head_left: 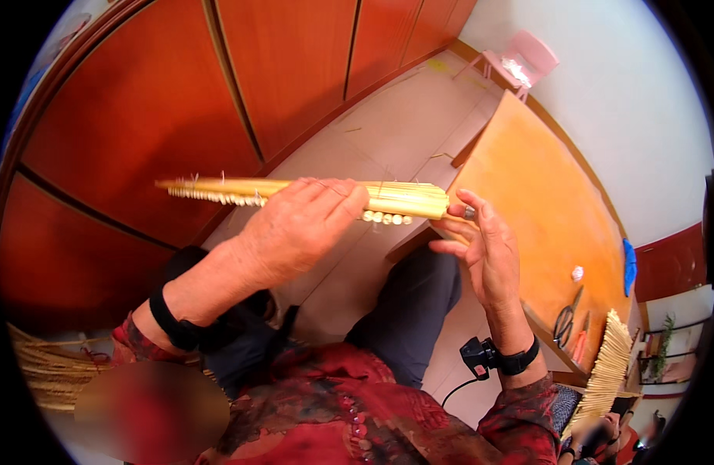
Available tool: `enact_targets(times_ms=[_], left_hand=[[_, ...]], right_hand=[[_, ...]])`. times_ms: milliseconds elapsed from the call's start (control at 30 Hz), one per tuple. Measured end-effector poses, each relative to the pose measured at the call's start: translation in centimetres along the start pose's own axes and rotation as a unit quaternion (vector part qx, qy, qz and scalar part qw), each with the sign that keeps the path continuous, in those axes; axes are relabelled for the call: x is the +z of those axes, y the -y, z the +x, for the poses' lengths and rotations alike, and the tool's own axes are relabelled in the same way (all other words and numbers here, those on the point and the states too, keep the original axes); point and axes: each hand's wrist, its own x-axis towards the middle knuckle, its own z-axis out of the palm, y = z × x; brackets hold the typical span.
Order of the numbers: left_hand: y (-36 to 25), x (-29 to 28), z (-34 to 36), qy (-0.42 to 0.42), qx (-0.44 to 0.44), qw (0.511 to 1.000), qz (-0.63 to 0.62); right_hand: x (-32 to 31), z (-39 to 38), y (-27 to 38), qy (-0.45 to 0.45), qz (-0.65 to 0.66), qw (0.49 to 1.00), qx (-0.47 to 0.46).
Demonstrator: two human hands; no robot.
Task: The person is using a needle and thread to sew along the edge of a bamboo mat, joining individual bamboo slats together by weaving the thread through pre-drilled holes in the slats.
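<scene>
My left hand (306, 221) is closed around a flat panel of yellow straw-like stalks (407, 200), held level in front of me above my lap. Cut round stalk ends line its lower edge, and bits of thin thread stick up along the top. Beside the panel's right end is my right hand (485, 248), its fingers apart. A silvery band, perhaps a ring or thimble, sits on one of its fingers. One fingertip seems to touch the stalks there; whether it presses on them is hard to see.
An orange wooden table (520, 178) on the right bears black scissors (565, 325), a red-handled tool (580, 345) and a small white ball (577, 273). Another stalk panel (609, 364) lies by its near corner. Red cabinets (140, 101) line the left; a pink chair (527, 58) stands far off.
</scene>
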Motion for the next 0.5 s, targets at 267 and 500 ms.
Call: enact_targets(times_ms=[267,500], left_hand=[[-3.0,-2.7,-7.3,0.073,0.022,0.997,-0.019],[-4.9,-2.7,-13.3,0.147,0.019,0.985,-0.086]], right_hand=[[2.8,-6.1,-4.4,0.067,0.086,0.987,0.118],[2.4,-11.9,-8.4,0.194,-0.068,0.96,0.19]])
